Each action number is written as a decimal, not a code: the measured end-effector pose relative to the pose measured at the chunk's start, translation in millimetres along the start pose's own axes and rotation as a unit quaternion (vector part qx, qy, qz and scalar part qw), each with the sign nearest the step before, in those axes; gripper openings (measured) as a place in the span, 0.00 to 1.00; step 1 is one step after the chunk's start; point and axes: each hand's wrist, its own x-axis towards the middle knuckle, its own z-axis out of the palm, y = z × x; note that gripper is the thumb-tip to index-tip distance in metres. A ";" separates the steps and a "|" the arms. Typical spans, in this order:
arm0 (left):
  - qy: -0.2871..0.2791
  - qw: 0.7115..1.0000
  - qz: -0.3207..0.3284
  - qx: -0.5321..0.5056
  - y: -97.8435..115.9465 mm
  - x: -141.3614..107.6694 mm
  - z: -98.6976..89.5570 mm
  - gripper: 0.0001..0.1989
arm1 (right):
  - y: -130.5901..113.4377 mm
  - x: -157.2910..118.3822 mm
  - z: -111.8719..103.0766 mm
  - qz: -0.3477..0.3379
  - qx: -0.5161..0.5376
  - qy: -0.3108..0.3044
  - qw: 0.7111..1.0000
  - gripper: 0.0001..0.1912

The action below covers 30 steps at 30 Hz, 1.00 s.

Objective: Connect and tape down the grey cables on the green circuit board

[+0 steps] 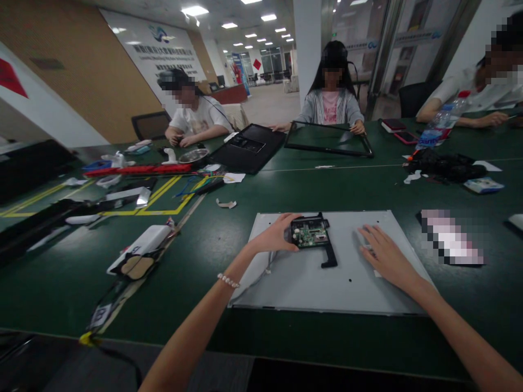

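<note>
While the left hand [277,234] grips the circuit board [310,234] over the grey panel [294,286], the right hand [384,253] spreads its fingers there; the black frame [327,151] is separate, across the bench [347,188], any fastening unclear.

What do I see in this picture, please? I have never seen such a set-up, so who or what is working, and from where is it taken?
There is no machine: a person works with two bare hands. The one picture comes from a camera worn on the head, looking forward and down.

The left hand holds a green circuit board in a black mount by its side, over a flat pale grey panel. The right hand, fingers spread, is over the same panel; I cannot tell how firmly it touches.

The panel lies on a long green table. Across it, another person's hands touch a black rectangular frame.
</note>
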 end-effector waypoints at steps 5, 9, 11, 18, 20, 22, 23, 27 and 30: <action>-0.034 0.998 0.009 -0.045 21.7 -0.4 25.7 0.51 | -1.1 -0.3 0.2 0.001 -0.013 0.004 1.000 0.30; -0.040 0.998 -0.002 -0.056 27.1 -2.5 34.4 0.52 | -0.1 -0.3 -0.5 0.001 -0.018 0.004 1.000 0.30; -0.048 0.997 -0.004 -0.056 26.5 -4.9 33.8 0.52 | 0.7 -0.6 -0.4 0.002 -0.019 0.001 1.000 0.30; 0.017 0.999 -0.017 0.048 -11.2 -14.8 7.0 0.40 | 5.6 -5.6 -2.6 0.000 -0.027 -0.007 1.000 0.31; 0.106 0.987 -0.050 0.107 -36.3 -18.0 -9.1 0.32 | 7.9 -8.0 -3.6 0.002 -0.039 -0.010 0.999 0.31; 0.188 0.962 -0.095 0.172 -64.8 -22.3 -28.3 0.28 | 10.4 -9.9 -4.0 0.002 -0.053 -0.012 0.999 0.31; 0.219 0.946 -0.120 0.207 -79.2 -25.0 -38.5 0.26 | 11.6 -10.5 -3.9 0.000 -0.060 -0.012 0.998 0.32; 0.266 0.882 -0.223 0.318 -130.2 -38.1 -76.1 0.26 | 15.3 -10.6 -2.6 -0.017 -0.080 -0.009 0.997 0.31; 0.243 0.858 -0.271 0.362 -157.2 -45.5 -93.8 0.26 | 15.8 -9.9 -2.3 -0.026 -0.090 -0.007 0.996 0.30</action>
